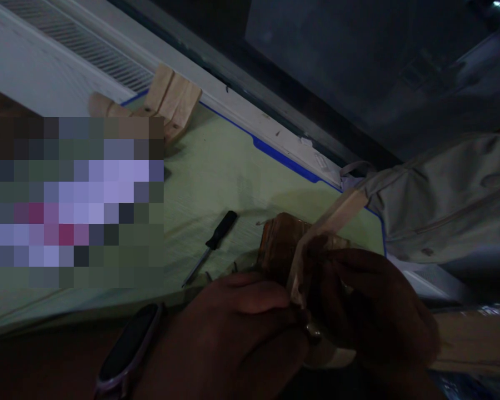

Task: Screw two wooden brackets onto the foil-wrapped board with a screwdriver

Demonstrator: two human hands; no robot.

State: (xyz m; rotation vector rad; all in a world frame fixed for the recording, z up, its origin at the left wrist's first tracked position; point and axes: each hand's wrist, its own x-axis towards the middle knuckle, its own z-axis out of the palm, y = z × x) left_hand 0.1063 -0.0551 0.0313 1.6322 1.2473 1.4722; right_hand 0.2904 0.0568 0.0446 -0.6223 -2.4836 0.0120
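Note:
A pale wooden piece, a long strip that bends near its lower end, slants up to the right. My left hand, with a dark band on the wrist, is closed around its lower part. My right hand is closed at the right side of the strip, fingertips pinched against it. Whatever sits in those fingertips is hidden in shadow. Below my left fingers a small shiny spot shows. Behind the strip lies a brown, taped-looking block. A black-handled screwdriver lies left of it.
The table top is yellow-green with a blue edge. A wooden part with grooved blocks stands at the far left edge. A grey-green bag rests at the right. A white radiator runs behind. The left area is pixelated.

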